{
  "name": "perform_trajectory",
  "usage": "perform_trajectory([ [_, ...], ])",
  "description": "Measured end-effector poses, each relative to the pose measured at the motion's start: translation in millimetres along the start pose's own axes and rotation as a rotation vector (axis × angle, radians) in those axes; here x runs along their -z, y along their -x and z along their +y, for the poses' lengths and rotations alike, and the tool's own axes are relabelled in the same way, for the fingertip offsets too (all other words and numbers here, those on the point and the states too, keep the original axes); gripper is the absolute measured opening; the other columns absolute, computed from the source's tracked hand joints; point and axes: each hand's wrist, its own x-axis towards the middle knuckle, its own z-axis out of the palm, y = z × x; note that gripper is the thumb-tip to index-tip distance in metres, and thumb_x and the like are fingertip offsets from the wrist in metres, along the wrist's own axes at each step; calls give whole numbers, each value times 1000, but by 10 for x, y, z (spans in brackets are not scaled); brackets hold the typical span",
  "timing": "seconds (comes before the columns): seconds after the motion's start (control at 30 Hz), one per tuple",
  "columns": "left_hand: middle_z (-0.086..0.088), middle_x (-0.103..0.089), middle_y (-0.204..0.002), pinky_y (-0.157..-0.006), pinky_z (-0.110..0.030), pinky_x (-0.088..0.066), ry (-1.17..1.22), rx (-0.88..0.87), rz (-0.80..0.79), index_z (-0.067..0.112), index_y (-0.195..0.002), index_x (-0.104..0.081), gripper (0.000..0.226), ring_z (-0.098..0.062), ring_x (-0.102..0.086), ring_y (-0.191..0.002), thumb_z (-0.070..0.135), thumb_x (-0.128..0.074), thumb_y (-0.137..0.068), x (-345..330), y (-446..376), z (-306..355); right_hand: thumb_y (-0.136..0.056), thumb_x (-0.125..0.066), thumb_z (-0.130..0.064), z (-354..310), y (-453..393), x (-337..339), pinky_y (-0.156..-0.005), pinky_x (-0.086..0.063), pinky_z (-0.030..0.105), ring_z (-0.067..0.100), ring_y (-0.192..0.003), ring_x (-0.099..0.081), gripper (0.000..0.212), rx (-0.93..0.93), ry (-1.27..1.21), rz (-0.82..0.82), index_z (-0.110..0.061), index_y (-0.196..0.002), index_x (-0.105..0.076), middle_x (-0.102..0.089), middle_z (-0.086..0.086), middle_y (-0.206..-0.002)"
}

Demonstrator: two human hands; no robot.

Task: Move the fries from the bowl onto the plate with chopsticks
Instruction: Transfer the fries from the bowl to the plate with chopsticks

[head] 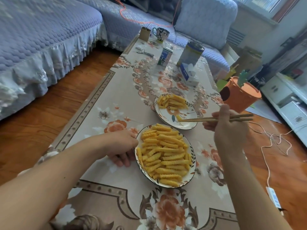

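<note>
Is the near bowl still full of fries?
Yes, full: the near bowl is heaped with fries almost rim to rim.

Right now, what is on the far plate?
On the far plate, a heap of fries fills its back half. The chopsticks hold one more fry over the bare front. The pattern beneath the heap is hidden.

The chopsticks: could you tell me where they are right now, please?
In the right hand, the chopsticks reach left over the plate, tips pinching a fry.
</note>
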Motion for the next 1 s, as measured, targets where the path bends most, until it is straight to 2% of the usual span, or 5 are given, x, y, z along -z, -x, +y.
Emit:
perform_trajectory([
  [0.13,-14,-74,-84,-63,-39,-61,0,3,10,9,-111,-63,29,-26,-73,-62,14,-38,-98,-1,-3,7,-105,-49,-35,-438,482,195,-52,-61,31,31,-53,-71,45,-116,-180,-140,-3,-77,-67,-71,16,-62],
  [0.43,-16,-76,-88,-61,-36,-61,41,12,-9,8,-108,-68,28,-28,-75,-68,14,-43,-98,58,17,-33,-100,-57,-29,-318,925,200,-52,-62,35,35,-53,-72,37,-167,-102,-258,0,-80,-69,-70,19,-60],
  [0.57,-16,-76,-89,-63,-37,-62,48,0,-22,8,-109,-69,29,-28,-75,-69,16,-43,-99,64,15,-47,-100,-57,-31,-427,776,324,-52,-61,31,30,-51,-71,35,-87,-133,-136,-4,-80,-68,-70,15,-60],
  [0.7,-16,-75,-84,-59,-38,-61,35,9,-11,9,-109,-66,27,-30,-75,-68,14,-42,-98,44,-36,-51,-105,-53,-31,-372,431,283,-60,-63,29,24,-58,-74,33,-42,-116,-78,-11,-84,-70,-74,8,-68],
  [1.0,-16,-73,-86,-65,-42,-62,8,-13,-16,10,-115,-60,25,-28,-74,-65,15,-41,-99,11,-35,-41,-106,-53,-28,203,-483,-323,-71,-65,41,27,-66,-73,29,10,-9,-210,-10,-91,-71,-74,19,-82],
])
